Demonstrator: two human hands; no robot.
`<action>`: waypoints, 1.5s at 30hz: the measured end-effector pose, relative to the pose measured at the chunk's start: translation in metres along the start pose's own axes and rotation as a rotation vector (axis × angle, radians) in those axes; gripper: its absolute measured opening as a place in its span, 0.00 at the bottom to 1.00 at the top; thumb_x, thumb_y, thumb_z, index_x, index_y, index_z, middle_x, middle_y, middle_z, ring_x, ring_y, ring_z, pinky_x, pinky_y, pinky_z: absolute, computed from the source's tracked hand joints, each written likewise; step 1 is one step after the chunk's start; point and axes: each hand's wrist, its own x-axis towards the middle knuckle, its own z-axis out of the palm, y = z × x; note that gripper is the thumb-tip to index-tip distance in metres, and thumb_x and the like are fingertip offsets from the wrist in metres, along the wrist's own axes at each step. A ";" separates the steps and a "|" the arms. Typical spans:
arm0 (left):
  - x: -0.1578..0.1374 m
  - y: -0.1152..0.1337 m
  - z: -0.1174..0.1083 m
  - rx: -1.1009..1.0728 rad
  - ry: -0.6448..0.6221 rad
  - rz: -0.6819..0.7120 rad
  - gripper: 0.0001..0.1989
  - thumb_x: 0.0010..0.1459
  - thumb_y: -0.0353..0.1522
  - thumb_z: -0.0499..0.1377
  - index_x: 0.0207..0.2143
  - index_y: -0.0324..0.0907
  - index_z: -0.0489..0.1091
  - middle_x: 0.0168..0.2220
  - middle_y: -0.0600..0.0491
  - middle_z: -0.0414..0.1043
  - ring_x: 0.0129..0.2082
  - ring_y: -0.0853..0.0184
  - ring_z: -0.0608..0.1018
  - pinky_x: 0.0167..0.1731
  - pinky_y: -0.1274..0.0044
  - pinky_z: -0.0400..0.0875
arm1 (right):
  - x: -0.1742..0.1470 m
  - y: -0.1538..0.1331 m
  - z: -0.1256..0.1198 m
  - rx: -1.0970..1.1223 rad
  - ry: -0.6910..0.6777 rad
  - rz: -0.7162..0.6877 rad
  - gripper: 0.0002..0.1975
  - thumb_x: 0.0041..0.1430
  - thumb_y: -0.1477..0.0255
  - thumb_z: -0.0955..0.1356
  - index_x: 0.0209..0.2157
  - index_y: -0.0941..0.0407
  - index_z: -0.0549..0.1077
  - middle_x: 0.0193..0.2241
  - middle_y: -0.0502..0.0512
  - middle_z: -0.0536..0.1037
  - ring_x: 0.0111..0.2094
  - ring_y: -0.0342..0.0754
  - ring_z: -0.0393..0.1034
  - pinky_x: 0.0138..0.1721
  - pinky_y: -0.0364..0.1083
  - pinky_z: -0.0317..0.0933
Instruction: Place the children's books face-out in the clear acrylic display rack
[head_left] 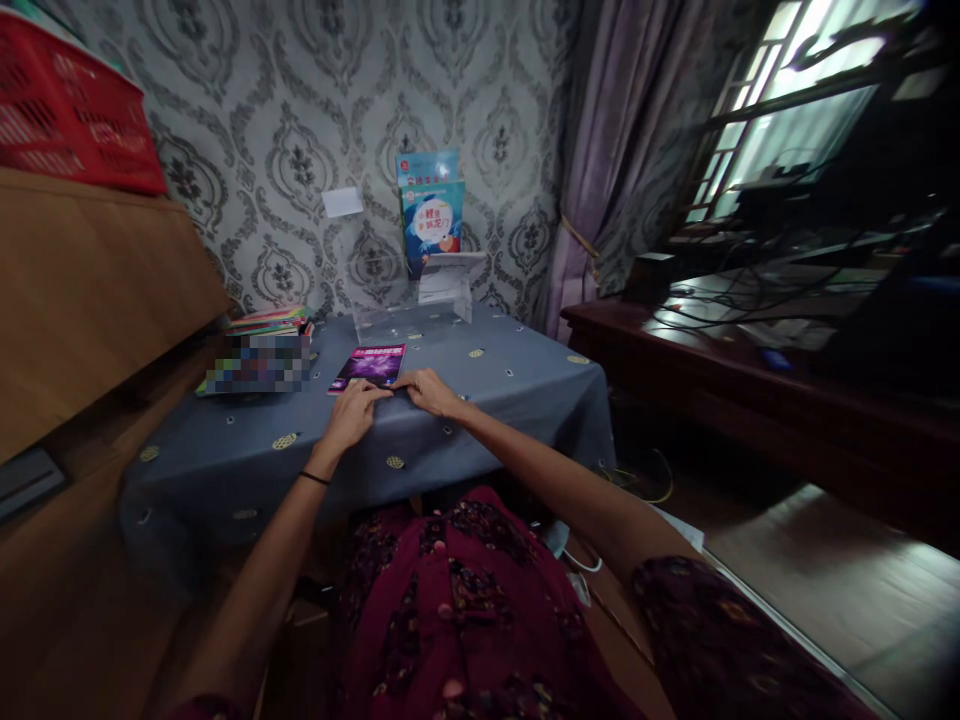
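A purple booklet [373,366] with a pink title band lies near the front edge of the table. My left hand [355,408], with a dark band on its wrist, is closed over the booklet's near edge. From the other side, my right hand [429,391] is closed at the near right corner, its fingers bent. The fingertips of both hands almost meet there. The hands hide part of the booklet's near edge.
A patterned blue-grey cloth [495,385] covers the table. Behind the booklet, a clear acrylic stand [401,318] has blue picture books [431,222] upright at its back. A book stack [270,325] lies left, below a red basket [82,110]. A dark desk [675,340] stands right.
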 end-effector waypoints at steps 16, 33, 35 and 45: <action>0.002 -0.002 -0.003 -0.033 0.000 -0.064 0.24 0.59 0.20 0.49 0.47 0.45 0.79 0.47 0.48 0.77 0.49 0.62 0.76 0.54 0.68 0.72 | 0.002 0.006 0.008 -0.066 -0.028 -0.076 0.28 0.50 0.89 0.61 0.44 0.53 0.83 0.46 0.55 0.83 0.51 0.50 0.76 0.54 0.47 0.67; 0.009 -0.027 -0.011 0.072 0.063 -0.232 0.20 0.61 0.25 0.50 0.46 0.42 0.79 0.45 0.46 0.78 0.46 0.60 0.77 0.51 0.67 0.72 | 0.000 0.003 0.004 -0.078 -0.038 -0.078 0.30 0.50 0.90 0.61 0.46 0.53 0.82 0.47 0.55 0.83 0.50 0.50 0.76 0.54 0.48 0.66; 0.009 -0.039 -0.015 0.131 0.112 -0.338 0.18 0.61 0.27 0.51 0.48 0.40 0.77 0.45 0.42 0.78 0.47 0.55 0.77 0.50 0.64 0.71 | 0.001 0.003 0.004 -0.089 -0.044 -0.071 0.30 0.49 0.90 0.61 0.46 0.53 0.82 0.47 0.55 0.83 0.49 0.50 0.76 0.54 0.47 0.66; -0.006 -0.022 -0.017 0.261 0.126 -0.357 0.13 0.64 0.32 0.52 0.39 0.44 0.78 0.38 0.46 0.78 0.40 0.58 0.78 0.42 0.71 0.70 | -0.001 0.000 0.001 -0.212 0.077 0.118 0.22 0.55 0.86 0.61 0.40 0.55 0.82 0.39 0.56 0.84 0.45 0.52 0.74 0.49 0.47 0.67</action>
